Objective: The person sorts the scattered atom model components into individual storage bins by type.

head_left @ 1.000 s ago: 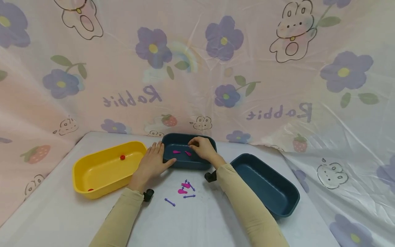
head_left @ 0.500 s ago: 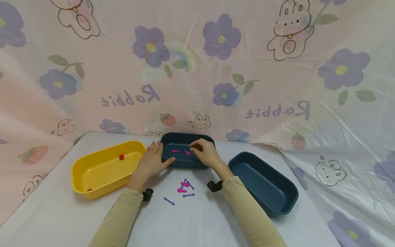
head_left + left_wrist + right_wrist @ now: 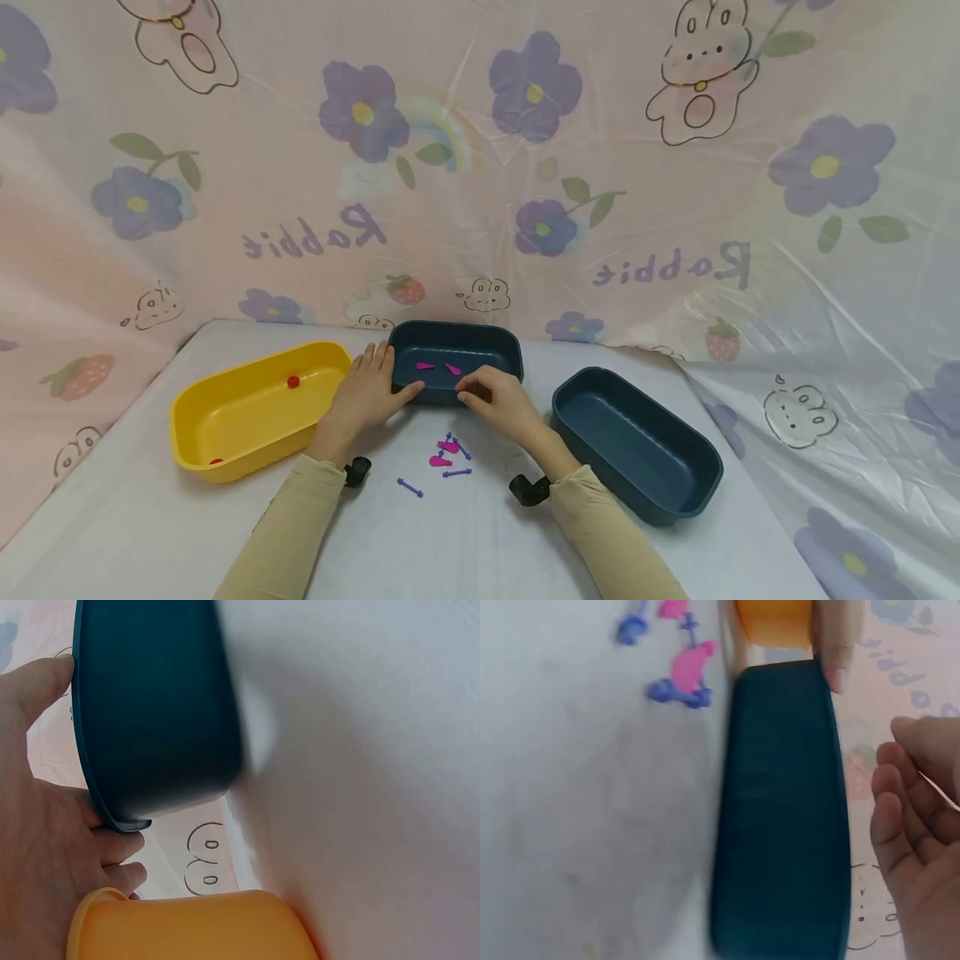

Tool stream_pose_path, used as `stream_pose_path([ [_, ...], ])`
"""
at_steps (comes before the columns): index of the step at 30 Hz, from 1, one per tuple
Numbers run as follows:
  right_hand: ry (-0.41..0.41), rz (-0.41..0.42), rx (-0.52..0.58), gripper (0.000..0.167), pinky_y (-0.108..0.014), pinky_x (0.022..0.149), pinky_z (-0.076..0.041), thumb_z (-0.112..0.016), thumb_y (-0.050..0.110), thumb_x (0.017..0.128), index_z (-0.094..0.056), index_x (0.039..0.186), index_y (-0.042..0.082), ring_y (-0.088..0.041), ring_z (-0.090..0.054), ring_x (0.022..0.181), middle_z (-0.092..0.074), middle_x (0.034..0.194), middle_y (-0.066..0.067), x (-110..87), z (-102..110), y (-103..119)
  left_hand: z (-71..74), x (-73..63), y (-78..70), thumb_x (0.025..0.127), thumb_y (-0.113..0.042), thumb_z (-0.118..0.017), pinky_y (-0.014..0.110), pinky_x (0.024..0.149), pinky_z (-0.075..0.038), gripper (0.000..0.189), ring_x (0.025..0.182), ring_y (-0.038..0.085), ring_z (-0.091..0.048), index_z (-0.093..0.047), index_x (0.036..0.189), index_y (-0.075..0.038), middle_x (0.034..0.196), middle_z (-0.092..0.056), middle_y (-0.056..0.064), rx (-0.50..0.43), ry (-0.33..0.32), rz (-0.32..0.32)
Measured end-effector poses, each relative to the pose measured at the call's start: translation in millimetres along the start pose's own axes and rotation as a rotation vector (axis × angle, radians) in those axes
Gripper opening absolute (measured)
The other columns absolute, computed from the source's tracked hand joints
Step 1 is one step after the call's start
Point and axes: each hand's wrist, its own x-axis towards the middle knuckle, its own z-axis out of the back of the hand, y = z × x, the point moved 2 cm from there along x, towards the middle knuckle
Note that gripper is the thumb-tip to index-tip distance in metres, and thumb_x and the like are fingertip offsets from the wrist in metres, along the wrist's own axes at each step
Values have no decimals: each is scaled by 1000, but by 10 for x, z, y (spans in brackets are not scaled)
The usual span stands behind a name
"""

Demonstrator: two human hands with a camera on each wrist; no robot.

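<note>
My left hand [image 3: 365, 400] rests at the left end of the dark blue tray [image 3: 480, 398], its fingers along the end wall. In the left wrist view the thumb [image 3: 54, 681] touches the rim. Inside that tray lie two small pink drop-shaped pieces, a left one [image 3: 425, 367] and a right one [image 3: 453, 369]. My right hand [image 3: 506, 408] hovers over the front rim. Its fingers bend loosely, with nothing between thumb and fingertips in the right wrist view. In front of the tray lie pink pieces [image 3: 440, 461] and several purple rods [image 3: 410, 487] with knobbed ends.
To the left stands a yellow tray [image 3: 247, 458] with a red bead [image 3: 293, 382] and another red piece [image 3: 217, 462] inside. A second dark blue tray [image 3: 637, 450] is angled at the right. A printed curtain [image 3: 450, 208] hangs behind the white table [image 3: 450, 550].
My right hand has drawn back from inside the middle tray to its front rim. The left hand stays on the tray. The pink pieces lie where they were.
</note>
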Motion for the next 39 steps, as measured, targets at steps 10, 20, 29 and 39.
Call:
stream_pose_path([
  [10, 308, 17, -91, 9, -20, 73, -54, -74, 10, 97, -78, 105, 10, -7, -57, 80, -68, 93, 5, -101, -189, -29, -8, 11, 16, 101, -67, -49, 57, 128, -10, 102, 157, 46, -14, -20, 161, 9, 169, -17, 29, 7, 13, 1],
  [20, 455, -12, -149, 8, -20, 76, -52, -78, 17, 96, -78, 102, 14, -5, -56, 84, -66, 93, 8, -118, -254, -55, 8, 11, 3, 101, -68, -49, 57, 128, -12, 101, 157, 46, -14, -20, 162, 8, 169, -18, 28, 1, 3, 0],
  [29, 453, -17, -132, 9, -19, 73, -50, -78, 16, 95, -79, 103, 12, -6, -53, 81, -62, 90, 7, -149, -315, -46, 5, 3, -1, 101, -65, -52, 57, 128, -12, 100, 157, 46, -16, -22, 161, 9, 169, -19, 28, -4, -4, -4],
  [39, 451, -11, -124, 5, -19, 75, -51, -76, 18, 97, -78, 101, 15, -4, -54, 82, -65, 91, 10, -145, -321, -52, -2, 1, 8, 100, -68, -49, 56, 128, -11, 101, 157, 46, -16, -21, 161, 8, 169, -19, 28, -3, -3, -9],
])
